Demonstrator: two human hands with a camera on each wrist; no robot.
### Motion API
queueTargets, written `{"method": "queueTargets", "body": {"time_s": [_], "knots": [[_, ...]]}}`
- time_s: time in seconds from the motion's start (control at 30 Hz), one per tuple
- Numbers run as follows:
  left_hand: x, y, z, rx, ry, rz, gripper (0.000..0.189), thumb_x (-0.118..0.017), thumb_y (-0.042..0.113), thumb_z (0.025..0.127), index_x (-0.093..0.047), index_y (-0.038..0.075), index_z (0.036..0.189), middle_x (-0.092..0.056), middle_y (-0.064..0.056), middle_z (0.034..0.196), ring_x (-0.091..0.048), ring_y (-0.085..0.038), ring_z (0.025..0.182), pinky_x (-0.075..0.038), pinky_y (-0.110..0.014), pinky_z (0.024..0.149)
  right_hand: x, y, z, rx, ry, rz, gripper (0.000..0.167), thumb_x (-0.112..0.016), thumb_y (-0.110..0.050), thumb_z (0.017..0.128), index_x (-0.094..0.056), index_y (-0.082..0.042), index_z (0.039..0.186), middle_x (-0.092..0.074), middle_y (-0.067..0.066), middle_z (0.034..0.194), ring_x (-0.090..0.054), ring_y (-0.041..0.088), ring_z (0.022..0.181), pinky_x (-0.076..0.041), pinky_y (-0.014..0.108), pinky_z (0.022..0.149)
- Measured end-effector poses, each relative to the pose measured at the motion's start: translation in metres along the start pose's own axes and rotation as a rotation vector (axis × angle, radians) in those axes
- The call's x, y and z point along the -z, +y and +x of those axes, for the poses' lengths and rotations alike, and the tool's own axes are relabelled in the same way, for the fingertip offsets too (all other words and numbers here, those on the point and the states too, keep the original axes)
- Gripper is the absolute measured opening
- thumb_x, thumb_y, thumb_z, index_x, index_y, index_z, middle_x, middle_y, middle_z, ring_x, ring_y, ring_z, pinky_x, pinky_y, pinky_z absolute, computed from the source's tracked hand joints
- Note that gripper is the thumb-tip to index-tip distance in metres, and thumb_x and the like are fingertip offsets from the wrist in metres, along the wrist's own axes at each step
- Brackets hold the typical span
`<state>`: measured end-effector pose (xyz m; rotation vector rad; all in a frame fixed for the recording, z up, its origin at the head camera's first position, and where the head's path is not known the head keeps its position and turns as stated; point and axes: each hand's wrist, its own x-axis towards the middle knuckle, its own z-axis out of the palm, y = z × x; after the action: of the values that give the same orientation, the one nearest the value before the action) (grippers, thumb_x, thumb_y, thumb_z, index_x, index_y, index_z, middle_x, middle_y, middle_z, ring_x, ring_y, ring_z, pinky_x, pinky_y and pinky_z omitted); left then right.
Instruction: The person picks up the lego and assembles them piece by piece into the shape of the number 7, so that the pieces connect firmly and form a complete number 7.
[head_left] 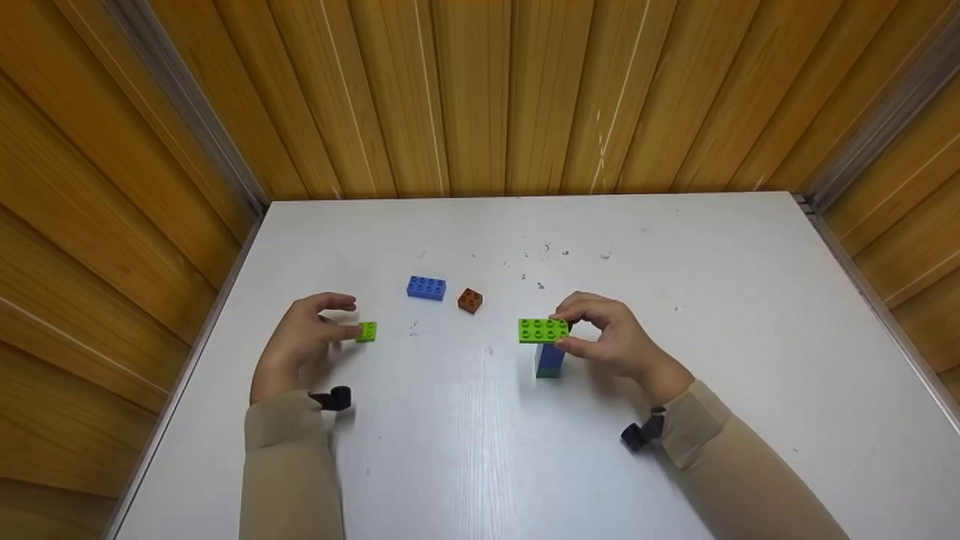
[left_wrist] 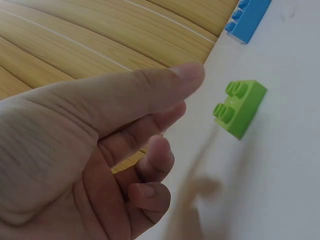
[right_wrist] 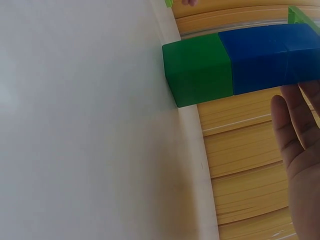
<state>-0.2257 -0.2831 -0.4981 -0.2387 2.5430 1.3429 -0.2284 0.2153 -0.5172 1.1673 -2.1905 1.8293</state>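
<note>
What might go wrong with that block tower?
The tower is narrow, so a bump from the right hand might tip it over. The plate pinched in that hand juts out past the tower's side, so pressing on the jutting end might topple it too.

Just right of the left fingers (head_left: pixel 336 302), a piece (head_left: pixel 367 331); between the right fingers (head_left: pixel 584 347), a plate (head_left: pixel 541 330) over a stack (head_left: pixel 550 361); beyond, between both, a brick (head_left: pixel 426 288) left of a second brick (head_left: pixel 470 301).
</note>
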Motion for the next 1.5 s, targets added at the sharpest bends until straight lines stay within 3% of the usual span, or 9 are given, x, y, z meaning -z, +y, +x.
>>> {"method": "queueTargets", "body": {"time_s": [0.17,0.3,0.47,0.73,0.97,1.1,1.5], "knots": [[-0.003,-0.003,0.003,0.012,-0.023,0.008,0.068,-0.094,0.017,0.091,-0.068,0.019,0.154,-0.066,-0.008,0.159,-0.065,-0.029,0.111,-0.056,-0.035,0.094,0.000,0.001,0.000,0.011,0.004,0.002,0.034,-0.083,0.016,0.085,-0.082,0.004,0.116,-0.078,-0.003,0.114,-0.070,0.008,0.103,-0.061,0.021,0.092],[-0.006,-0.004,0.006,0.031,-0.033,0.022,0.066,-0.093,0.012,0.090,-0.069,0.017,0.152,-0.067,-0.012,0.157,-0.066,-0.029,0.113,-0.058,-0.032,0.092,0.000,0.003,0.000,0.011,0.002,0.001,0.033,-0.083,0.016,0.086,-0.081,0.004,0.116,-0.077,-0.003,0.114,-0.069,0.008,0.103,-0.061,0.022,0.092],[-0.009,-0.004,0.008,0.062,-0.035,0.035,0.060,-0.091,0.008,0.091,-0.073,0.016,0.148,-0.067,-0.015,0.157,-0.065,-0.032,0.127,-0.060,-0.036,0.102,0.000,0.002,-0.001,0.002,0.003,-0.005,0.033,-0.084,0.015,0.086,-0.081,0.003,0.116,-0.077,-0.003,0.115,-0.069,0.008,0.104,-0.061,0.023,0.093],[-0.014,-0.002,0.006,0.031,-0.044,0.042,0.046,-0.088,0.008,0.095,-0.076,0.008,0.140,-0.069,-0.019,0.151,-0.062,-0.035,0.138,-0.052,-0.051,0.123,0.000,0.001,-0.002,-0.009,0.002,-0.013,0.033,-0.084,0.015,0.086,-0.082,0.002,0.117,-0.077,-0.004,0.116,-0.069,0.007,0.103,-0.061,0.023,0.092],[-0.017,0.001,0.007,0.007,-0.039,0.088,0.046,-0.093,0.013,0.092,-0.078,0.010,0.135,-0.074,-0.015,0.138,-0.067,-0.031,0.122,-0.060,-0.040,0.104,-0.001,0.001,-0.001,0.007,0.007,-0.002,0.033,-0.083,0.018,0.085,-0.081,0.006,0.116,-0.076,-0.007,0.116,-0.068,0.006,0.105,-0.060,0.021,0.092],[-0.017,0.004,0.007,-0.008,-0.035,0.084,0.045,-0.094,0.019,0.092,-0.078,0.014,0.133,-0.074,-0.012,0.139,-0.067,-0.029,0.117,-0.062,-0.035,0.096,-0.001,0.002,-0.001,0.007,0.009,-0.005,0.033,-0.083,0.018,0.085,-0.081,0.005,0.116,-0.076,-0.008,0.116,-0.068,0.006,0.104,-0.060,0.021,0.091],[-0.018,0.017,0.004,-0.076,-0.035,0.121,0.043,-0.091,0.029,0.094,-0.079,0.021,0.135,-0.073,-0.009,0.140,-0.066,-0.028,0.111,-0.058,-0.034,0.090,-0.001,-0.002,-0.001,-0.004,0.008,-0.007,0.033,-0.084,0.016,0.085,-0.081,0.004,0.116,-0.077,-0.005,0.116,-0.069,0.007,0.104,-0.060,0.020,0.093]]}}
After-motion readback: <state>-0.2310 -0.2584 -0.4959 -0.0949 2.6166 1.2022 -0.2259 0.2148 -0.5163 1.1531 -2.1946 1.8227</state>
